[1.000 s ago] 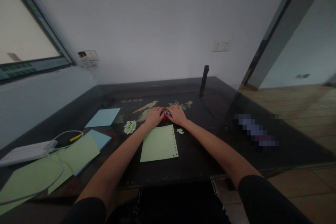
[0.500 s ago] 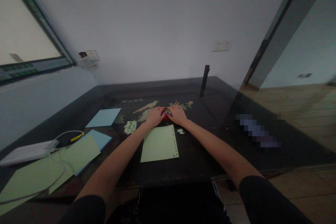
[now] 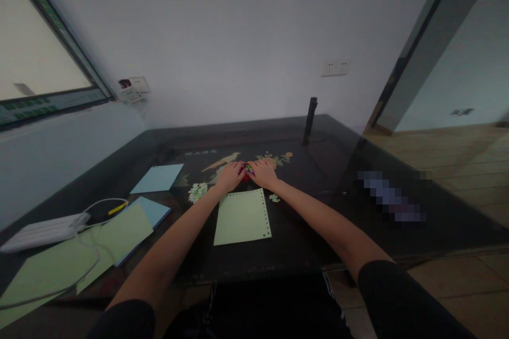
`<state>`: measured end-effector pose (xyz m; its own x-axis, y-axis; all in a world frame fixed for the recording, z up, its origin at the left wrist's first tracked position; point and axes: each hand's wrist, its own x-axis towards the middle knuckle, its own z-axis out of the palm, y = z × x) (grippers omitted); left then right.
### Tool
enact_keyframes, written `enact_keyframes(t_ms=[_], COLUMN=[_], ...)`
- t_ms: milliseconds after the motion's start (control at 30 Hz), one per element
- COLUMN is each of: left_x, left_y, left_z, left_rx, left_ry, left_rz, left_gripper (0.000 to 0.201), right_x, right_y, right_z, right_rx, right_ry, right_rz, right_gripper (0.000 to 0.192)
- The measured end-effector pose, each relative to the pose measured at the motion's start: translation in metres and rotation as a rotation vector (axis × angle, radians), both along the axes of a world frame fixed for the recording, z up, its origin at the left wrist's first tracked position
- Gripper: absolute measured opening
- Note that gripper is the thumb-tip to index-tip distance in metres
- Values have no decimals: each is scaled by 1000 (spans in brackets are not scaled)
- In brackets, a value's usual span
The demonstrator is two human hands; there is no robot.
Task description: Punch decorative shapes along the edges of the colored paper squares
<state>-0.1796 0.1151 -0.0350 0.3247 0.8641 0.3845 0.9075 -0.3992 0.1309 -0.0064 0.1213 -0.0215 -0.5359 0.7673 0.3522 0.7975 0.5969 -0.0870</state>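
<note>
Both hands lie on the dark table (image 3: 318, 222). The left hand (image 3: 229, 176) and right hand (image 3: 263, 174) meet at a small red and purple thing (image 3: 247, 170), touching it from each side. Whether either hand grips it, I cannot tell. A green sheet (image 3: 242, 217) lies just below the hands.

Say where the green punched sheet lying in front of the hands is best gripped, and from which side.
Probably the near edge of the green punched sheet, approached from the person's side. It lies flat on the dark table with that edge bare, while its far edge sits close to the left hand and right hand. The punched holes along the top and right could tear, so the plain near-left corner looks safer.
</note>
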Motion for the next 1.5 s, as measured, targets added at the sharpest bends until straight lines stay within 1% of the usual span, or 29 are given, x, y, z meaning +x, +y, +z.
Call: enact_keyframes(t_ms=[200,300,400,500,567,633,667,733,800,867,933,967,1033,1100,1200,1300,1500], left_x=[1,0,0,5,12,24,31,45,58,69,75,76,77,77,76,77,81], left_y=[0,-2,-6,-13,-27,-49,-64,-97,-131,-159,-177,-181,-185,-184,-182,-182,-183], left_z=[-1,2,10,25,38,49,54,58,55,45,32,26,16,12,13,15,15], left_rx=[8,11,45,120,175,214,218,183,162,167,135,93,47,43,87,111,50], left_ry=[-41,-65,-107,-172,-197,-200,-191,-149,-81,4,40,46,49,47,60,76,115], left_rz=[-11,-32,-29,-41,-85,-173,-235,-387,-542,-713,-810,-858,-893,-908,-956,-985,-985], left_gripper=[41,41,40,39,35,27,23,17,14,12,11,10,10,8,14,21,22], right_x=[3,3,3,8,16,29,37,56,75,91,101,105,108,110,110,109,104], right_y=[1,2,4,4,-3,-19,-30,-59,-91,-119,-138,-143,-146,-145,-146,-150,-152], right_z=[-1,-2,1,9,16,21,23,23,19,12,5,2,-2,-4,-4,-5,-11], right_rx=[13,1,-25,-22,1,22,18,2,20,73,137,158,176,171,157,144,97], right_ry=[18,76,178,298,385,448,447,369,238,110,50,32,11,-9,-35,-44,-36], right_rz=[9,22,37,62,110,191,252,416,597,778,870,894,894,862,835,875,905], right_gripper=[43,46,49,46,40,34,30,24,22,23,29,32,37,40,43,43,44])
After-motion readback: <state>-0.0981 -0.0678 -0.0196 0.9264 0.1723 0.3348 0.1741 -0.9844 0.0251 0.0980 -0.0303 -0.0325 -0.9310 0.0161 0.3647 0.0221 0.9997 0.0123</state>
